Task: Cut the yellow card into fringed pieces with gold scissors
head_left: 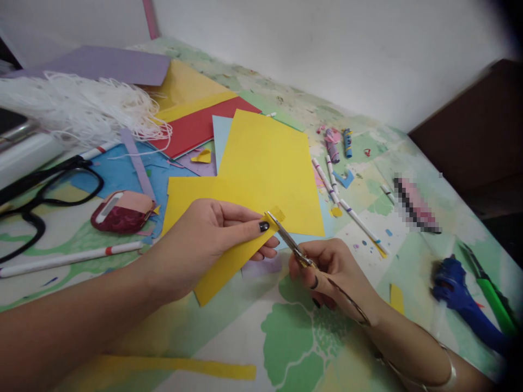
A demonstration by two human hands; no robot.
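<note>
My left hand (229, 234) pinches a yellow paper strip (214, 280) between thumb and fingers, its lower end slanting down toward me. In my right hand (330, 272) is a pair of scissors (292, 242), the fingers wrapped about the handles. The blades point up and left and meet the strip's upper end beside my left thumb. A small fringed bit of yellow paper (278, 212) shows just past the blade tips. Behind my hands lie large yellow sheets (269, 158), partly covered by my left hand.
Black glasses (73, 185), a maroon-and-pink case (120, 212) and white string (90, 106) lie on the left. Markers (355, 223) and paper scraps are at right, near a blue tool (461, 299) and a green-handled cutter (494, 299). A yellow strip (183, 366) lies in front.
</note>
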